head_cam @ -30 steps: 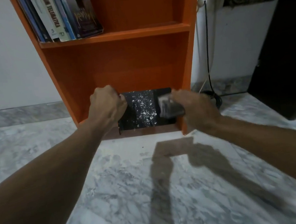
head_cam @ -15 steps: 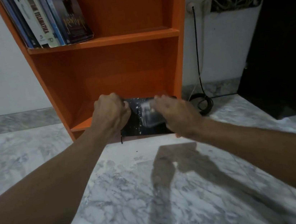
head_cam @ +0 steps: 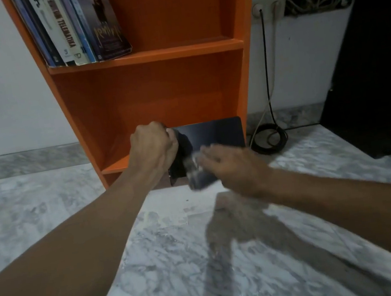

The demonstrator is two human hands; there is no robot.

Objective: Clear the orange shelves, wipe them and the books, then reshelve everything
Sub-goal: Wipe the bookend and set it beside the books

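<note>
An orange bookshelf point(head_cam: 241, 87) stands against the white wall. Its lower compartment holds no books. Several books point(head_cam: 79, 31) lean on the shelf above, at the left. In front of the bottom shelf I hold a dark book point(head_cam: 215, 134) upright; its cover looks plain dark. My left hand point(head_cam: 153, 146) is shut on the book's left edge. My right hand point(head_cam: 231, 165) presses a blurred grey cloth point(head_cam: 196, 175) against the book's lower front.
The floor is grey-white marble point(head_cam: 168, 250). A black cable point(head_cam: 265, 64) runs from a wall socket point(head_cam: 257, 10) down to a coil point(head_cam: 269, 138) on the floor right of the shelf. A dark doorway point(head_cam: 377, 61) lies at the far right.
My right hand with the cloth swept from the book's right side leftward and down across the cover. The white specks seen on the cover earlier are gone. The camera tilted slightly.
</note>
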